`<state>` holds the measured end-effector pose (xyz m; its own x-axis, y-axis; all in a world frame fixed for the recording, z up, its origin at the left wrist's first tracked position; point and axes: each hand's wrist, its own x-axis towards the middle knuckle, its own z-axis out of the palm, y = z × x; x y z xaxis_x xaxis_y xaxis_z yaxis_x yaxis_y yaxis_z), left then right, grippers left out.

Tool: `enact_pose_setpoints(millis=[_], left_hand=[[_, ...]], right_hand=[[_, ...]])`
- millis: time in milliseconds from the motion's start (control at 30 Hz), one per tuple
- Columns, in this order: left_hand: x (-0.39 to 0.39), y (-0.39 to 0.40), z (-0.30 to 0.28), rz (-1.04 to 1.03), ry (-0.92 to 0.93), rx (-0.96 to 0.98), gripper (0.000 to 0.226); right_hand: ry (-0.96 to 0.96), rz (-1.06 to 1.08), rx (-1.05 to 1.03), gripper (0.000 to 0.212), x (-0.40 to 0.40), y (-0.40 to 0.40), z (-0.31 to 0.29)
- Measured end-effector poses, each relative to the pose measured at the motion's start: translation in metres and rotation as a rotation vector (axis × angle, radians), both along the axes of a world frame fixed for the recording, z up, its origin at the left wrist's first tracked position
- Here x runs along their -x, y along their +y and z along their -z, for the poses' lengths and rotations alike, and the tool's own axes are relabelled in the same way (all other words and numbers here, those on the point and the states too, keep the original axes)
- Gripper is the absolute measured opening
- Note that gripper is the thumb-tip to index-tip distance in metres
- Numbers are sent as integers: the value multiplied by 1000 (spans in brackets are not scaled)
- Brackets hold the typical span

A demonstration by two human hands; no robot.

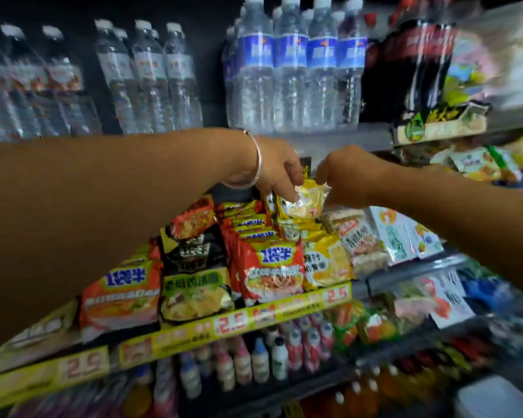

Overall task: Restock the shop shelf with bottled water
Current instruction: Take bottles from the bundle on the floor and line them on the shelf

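hands both pinch yellow noodle packet [302, 203], left hand [280, 167], right hand [346, 176]; tugging risks toppling stacked packets [266, 267]; water bottles [296, 73] untouched.

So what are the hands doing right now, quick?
Left hand: fingers pinching the yellow noodle packet at the back of the row.
Right hand: closed on the same packet's other side.

A shop: shelves of bottled water [296, 70], noodle packets [269, 267], price strips [230, 324]

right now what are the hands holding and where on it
Both hands, left hand and right hand, pinch a yellow noodle packet by its top corners.
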<state>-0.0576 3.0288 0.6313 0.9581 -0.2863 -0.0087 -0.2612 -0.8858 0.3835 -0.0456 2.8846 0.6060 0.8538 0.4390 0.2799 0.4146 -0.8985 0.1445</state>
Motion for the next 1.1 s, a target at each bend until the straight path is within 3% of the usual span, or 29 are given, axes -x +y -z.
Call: enact_pose_setpoints(millis=[233, 400, 533, 800, 933, 1100], left_hand=[[-23, -60, 177, 35, 247, -136, 49], [-34, -76, 336, 65, 443, -88, 36], [-28, -74, 473, 69, 524, -69, 51], [-8, -46, 724, 61, 597, -71, 48], [8, -38, 825, 73, 688, -82, 57], [14, -35, 908, 53, 678, -86, 55]], right_hand=[[331, 17, 43, 31, -15, -60, 171], [555, 72, 10, 30, -28, -79, 328], [713, 118, -74, 27, -25, -74, 466], [998, 225, -149, 38, 9, -49, 712], [1102, 282, -144, 49, 25, -43, 808], [1185, 419, -210, 70, 37, -36, 906]])
